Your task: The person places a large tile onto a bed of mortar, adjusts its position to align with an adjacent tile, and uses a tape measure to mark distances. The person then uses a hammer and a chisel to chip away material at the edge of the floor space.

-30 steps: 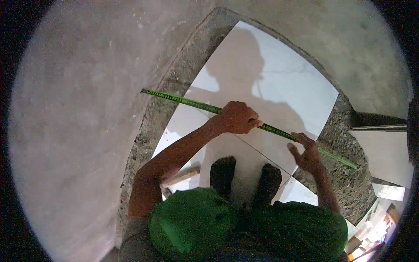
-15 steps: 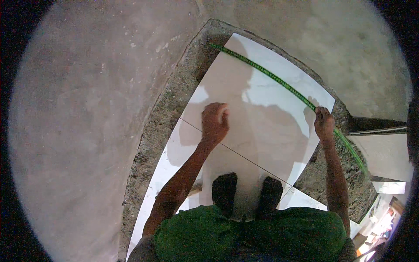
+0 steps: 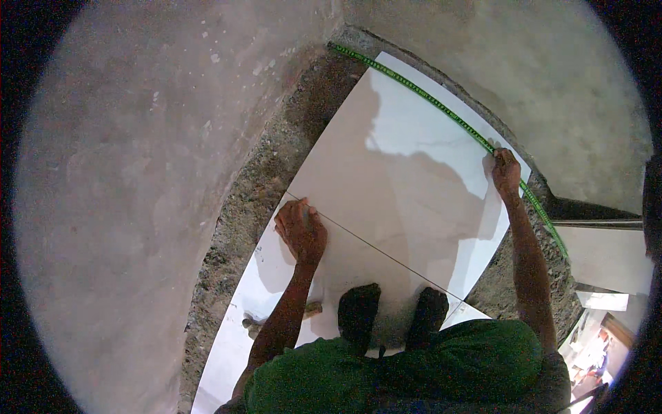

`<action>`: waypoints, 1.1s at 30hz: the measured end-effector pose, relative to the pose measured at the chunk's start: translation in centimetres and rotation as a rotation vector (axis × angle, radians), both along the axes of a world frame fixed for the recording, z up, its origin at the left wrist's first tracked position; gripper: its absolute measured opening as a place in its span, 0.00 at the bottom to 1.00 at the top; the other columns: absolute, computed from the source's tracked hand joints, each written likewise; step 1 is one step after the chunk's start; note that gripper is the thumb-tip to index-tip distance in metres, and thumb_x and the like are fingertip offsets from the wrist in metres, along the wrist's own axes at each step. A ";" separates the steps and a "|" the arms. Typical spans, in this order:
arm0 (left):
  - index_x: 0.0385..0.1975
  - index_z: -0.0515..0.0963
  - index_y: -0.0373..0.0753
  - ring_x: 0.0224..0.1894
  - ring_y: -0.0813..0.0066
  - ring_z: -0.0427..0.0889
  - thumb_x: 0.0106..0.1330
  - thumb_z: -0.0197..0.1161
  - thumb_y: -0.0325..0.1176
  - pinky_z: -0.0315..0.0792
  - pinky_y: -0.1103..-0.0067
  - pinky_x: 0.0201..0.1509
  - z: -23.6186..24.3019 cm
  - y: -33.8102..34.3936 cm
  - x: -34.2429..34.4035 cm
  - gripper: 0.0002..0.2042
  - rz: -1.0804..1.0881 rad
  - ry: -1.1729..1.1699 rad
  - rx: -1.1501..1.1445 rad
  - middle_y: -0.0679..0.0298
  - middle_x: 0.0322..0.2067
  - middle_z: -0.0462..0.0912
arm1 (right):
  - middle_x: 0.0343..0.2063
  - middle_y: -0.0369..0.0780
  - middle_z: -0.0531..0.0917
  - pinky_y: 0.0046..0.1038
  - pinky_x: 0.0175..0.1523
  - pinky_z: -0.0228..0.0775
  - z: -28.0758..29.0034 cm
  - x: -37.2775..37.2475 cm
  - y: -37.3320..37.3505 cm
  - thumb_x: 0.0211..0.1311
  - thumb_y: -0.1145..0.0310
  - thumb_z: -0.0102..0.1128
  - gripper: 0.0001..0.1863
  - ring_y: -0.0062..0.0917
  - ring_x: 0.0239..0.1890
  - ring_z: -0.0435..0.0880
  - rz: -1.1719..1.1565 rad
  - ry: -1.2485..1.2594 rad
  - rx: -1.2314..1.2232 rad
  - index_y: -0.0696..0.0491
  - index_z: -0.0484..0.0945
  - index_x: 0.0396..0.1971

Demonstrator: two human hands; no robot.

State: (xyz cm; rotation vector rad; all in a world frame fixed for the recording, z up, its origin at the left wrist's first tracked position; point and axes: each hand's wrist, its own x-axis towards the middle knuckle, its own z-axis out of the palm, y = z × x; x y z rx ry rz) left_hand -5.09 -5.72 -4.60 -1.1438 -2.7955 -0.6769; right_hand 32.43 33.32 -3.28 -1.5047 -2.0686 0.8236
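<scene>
Right fingers [image 3: 503,154] clamped on green tape [image 3: 412,86], long axis far left to near right

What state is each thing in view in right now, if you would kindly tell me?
Green tape measure, extended across the far tile
Right hand, closed on the tape measure
Left hand, fingers curled; grip unclear
Far tile, lying flat, partly shaded
Wooden piece, lying down, partly hidden
Ground strip, rough
</scene>
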 end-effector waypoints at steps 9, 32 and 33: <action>0.49 0.78 0.42 0.60 0.51 0.69 0.70 0.58 0.38 0.60 0.53 0.65 -0.1 0.0 -0.6 0.12 0.006 -0.074 -0.084 0.55 0.52 0.75 | 0.33 0.45 0.79 0.44 0.40 0.74 -1.8 0.2 1.1 0.59 0.72 0.60 0.05 0.43 0.38 0.79 0.274 -0.386 0.471 0.55 0.78 0.34; 0.47 0.78 0.41 0.57 0.51 0.70 0.70 0.58 0.32 0.60 0.55 0.66 -0.5 0.1 -0.7 0.09 -0.019 0.004 0.002 0.55 0.49 0.76 | 0.33 0.45 0.80 0.44 0.37 0.73 -1.9 -0.3 0.5 0.61 0.73 0.59 0.03 0.43 0.36 0.78 0.216 -0.495 0.562 0.56 0.78 0.33; 0.48 0.78 0.41 0.58 0.51 0.70 0.70 0.58 0.32 0.60 0.56 0.66 -0.5 0.1 -0.7 0.10 -0.013 0.000 -0.005 0.55 0.50 0.76 | 0.33 0.45 0.80 0.44 0.37 0.73 -2.1 -0.2 0.5 0.61 0.73 0.59 0.03 0.43 0.36 0.78 0.215 -0.494 0.562 0.56 0.78 0.33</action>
